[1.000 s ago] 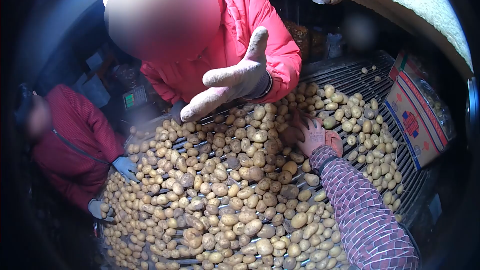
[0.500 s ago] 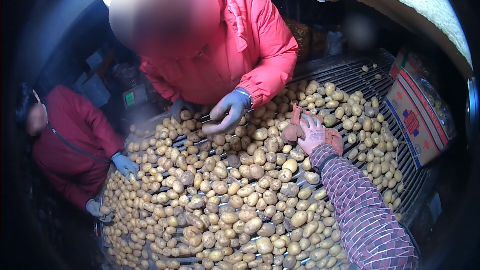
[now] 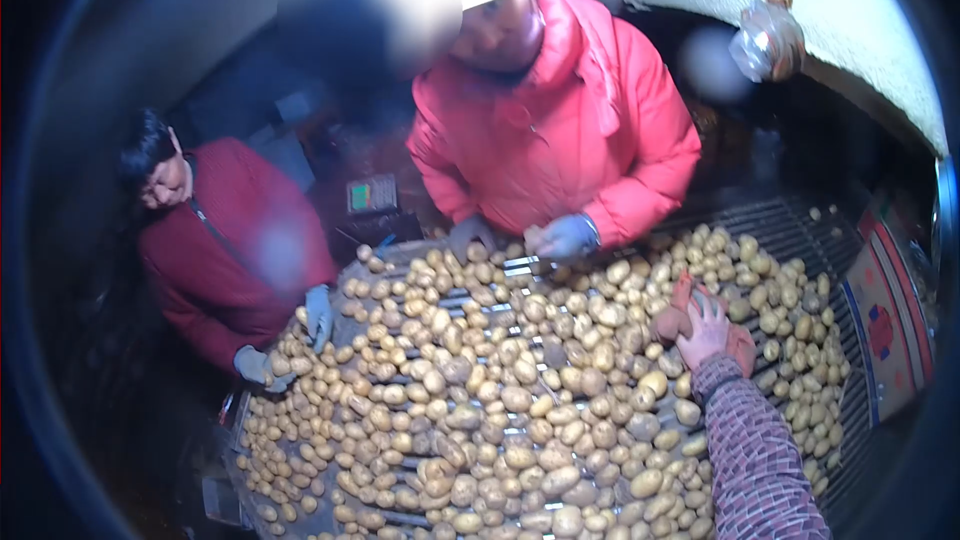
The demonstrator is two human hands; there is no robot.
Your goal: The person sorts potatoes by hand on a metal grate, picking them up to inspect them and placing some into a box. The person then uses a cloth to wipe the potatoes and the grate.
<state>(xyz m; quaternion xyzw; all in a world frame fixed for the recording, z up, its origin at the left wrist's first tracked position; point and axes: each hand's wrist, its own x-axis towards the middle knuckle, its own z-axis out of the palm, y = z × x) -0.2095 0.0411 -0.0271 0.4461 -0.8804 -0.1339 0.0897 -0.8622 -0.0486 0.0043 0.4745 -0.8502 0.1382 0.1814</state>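
Observation:
My right hand [image 3: 712, 332], in a red glove with a plaid sleeve behind it, lies on a bed of potatoes [image 3: 520, 410] at the right side of the roller table [image 3: 800, 230]. Its fingers curl around a dark reddish potato [image 3: 670, 323] just left of the palm. My left hand is out of view. Pale yellow potatoes cover most of the metal rollers.
Across the table a person in a pink jacket [image 3: 570, 140] has gloved hands [image 3: 565, 237] on the far potatoes. At the left a person in a dark red jacket [image 3: 235, 250] touches the pile with grey gloves [image 3: 318, 312]. A printed cardboard box [image 3: 890, 330] stands at the right edge.
The view has pulled back and up, so both other people show in full. The pink-jacketed person's raised gloved hand came down onto the potatoes. My right hand stays at the same spot.

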